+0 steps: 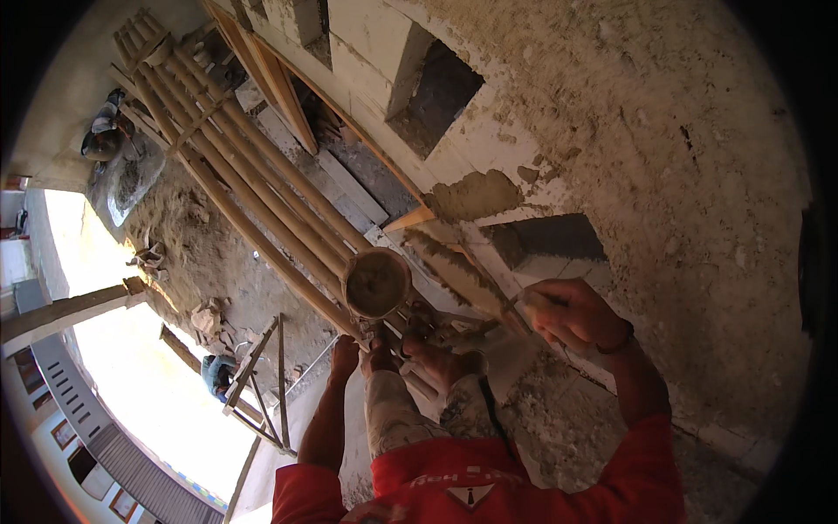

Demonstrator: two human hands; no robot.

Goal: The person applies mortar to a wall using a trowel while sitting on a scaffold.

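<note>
In my right hand (pixel 572 316), closed round its handle, is a trowel (pixel 463 278) with wet mortar along its blade. The blade reaches left from my hand, close beside the wall (pixel 663 166). My left hand (pixel 345 356) is a closed fist beside the bamboo poles (pixel 262 201), just below a round bowl (pixel 377 284). What that fist grips, if anything, is hidden. Grey mortar lies inside the bowl, which sits over the near end of the poles. My bare feet (pixel 428 356) stand on the poles just below the bowl.
The wall has square openings (pixel 436 96) and a wet mortar patch (pixel 476 194). A wooden frame (pixel 279 79) edges a larger opening. Far below are sandy ground (pixel 192 253), a wooden trestle (pixel 262 384), and two people, one by the trestle (pixel 218 374), another (pixel 106 131) at upper left.
</note>
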